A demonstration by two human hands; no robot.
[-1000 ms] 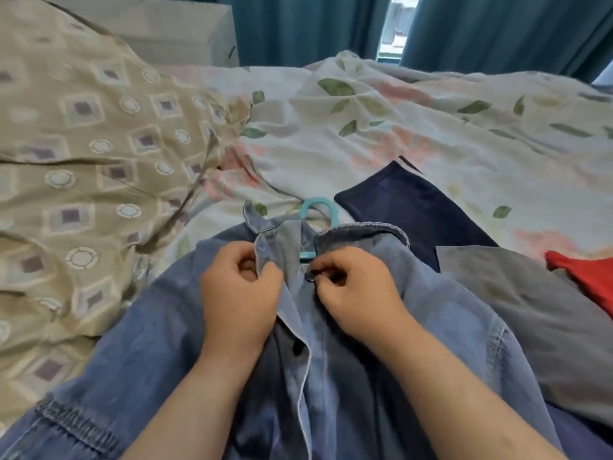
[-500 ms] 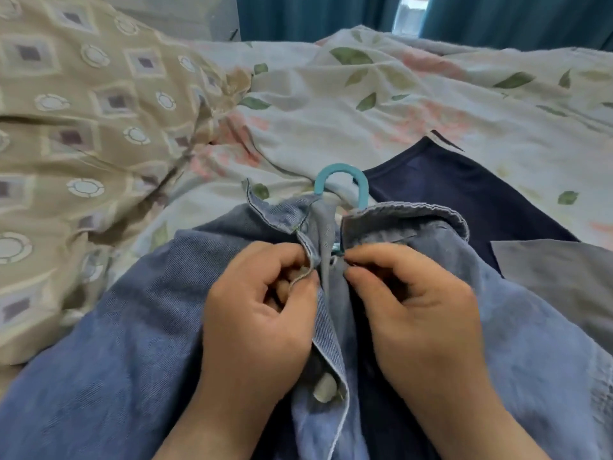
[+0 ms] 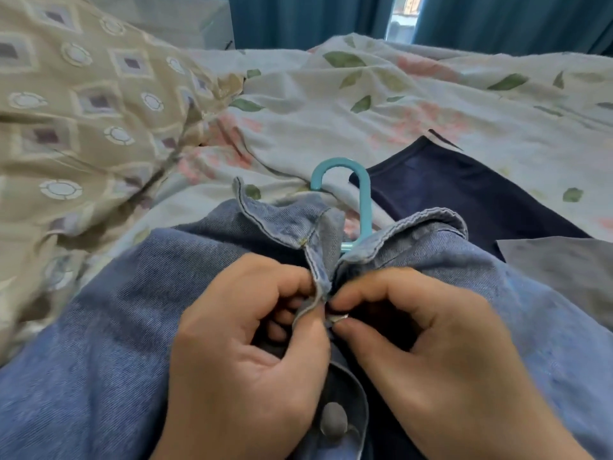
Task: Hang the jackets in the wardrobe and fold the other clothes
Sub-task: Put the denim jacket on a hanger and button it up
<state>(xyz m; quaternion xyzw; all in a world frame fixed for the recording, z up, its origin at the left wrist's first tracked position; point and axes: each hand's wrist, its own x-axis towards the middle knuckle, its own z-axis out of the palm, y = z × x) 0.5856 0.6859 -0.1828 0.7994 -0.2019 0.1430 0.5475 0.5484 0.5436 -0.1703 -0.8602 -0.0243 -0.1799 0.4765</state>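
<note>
Left hand (image 3: 252, 343) pinches the jacket (image 3: 116, 327) placket edge, right hand (image 3: 414, 343) pinches the top button (image 3: 338, 317) touching it, just below the hanger (image 3: 361, 194) hook.

We are in a home bedroom: a bed with a floral sheet (image 3: 331, 121), a patterned beige quilt (image 3: 83, 111), and teal curtains (image 3: 308, 18).

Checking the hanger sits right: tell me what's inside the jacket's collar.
The teal hanger: its neck and hook stick out of the collar. Its arms are hidden under the jacket.
</note>
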